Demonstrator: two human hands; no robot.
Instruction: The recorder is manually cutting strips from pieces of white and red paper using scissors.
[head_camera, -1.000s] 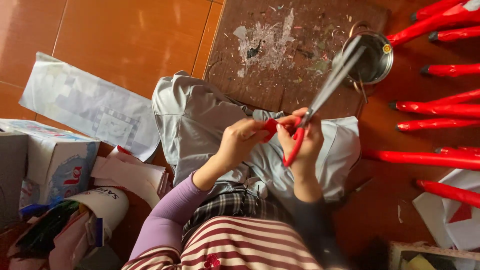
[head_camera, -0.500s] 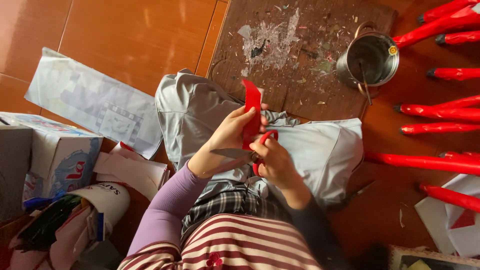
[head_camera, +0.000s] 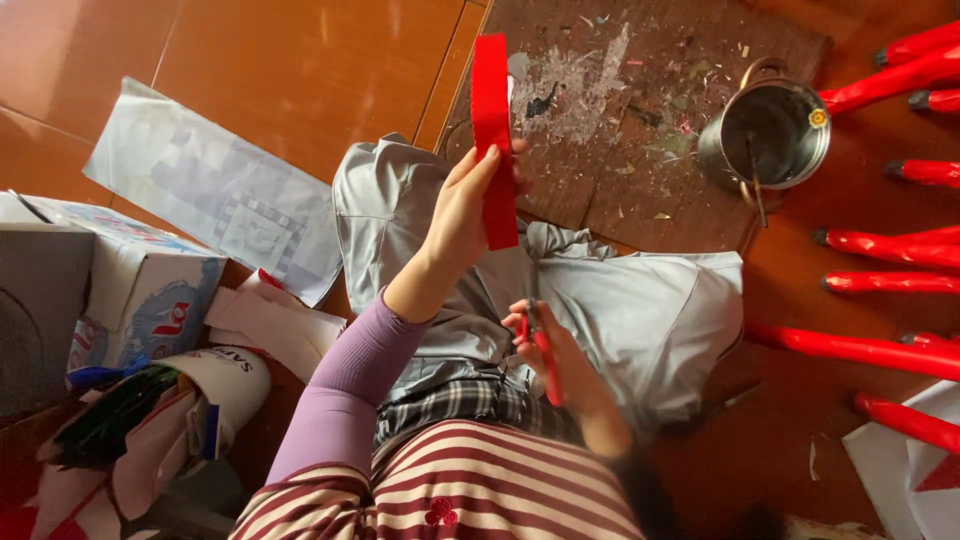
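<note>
Left hand (head_camera: 465, 215) raised mid-frame, grip clamped on a red strip (head_camera: 493, 130) held upright toward the top centre. Right hand (head_camera: 560, 365) lower, just right of centre, grip closed round red-handled scissors (head_camera: 543, 350) (blades hidden). Grey trousers (head_camera: 640, 310) beneath both. Metal pot (head_camera: 770, 135) upper right on a stained board (head_camera: 620, 110); red rods (head_camera: 880, 255) along the right edge; boxes (head_camera: 140, 290) at left.

Tiled floor (head_camera: 260, 60) bears board (head_camera: 640, 130), pot (head_camera: 770, 135).
</note>
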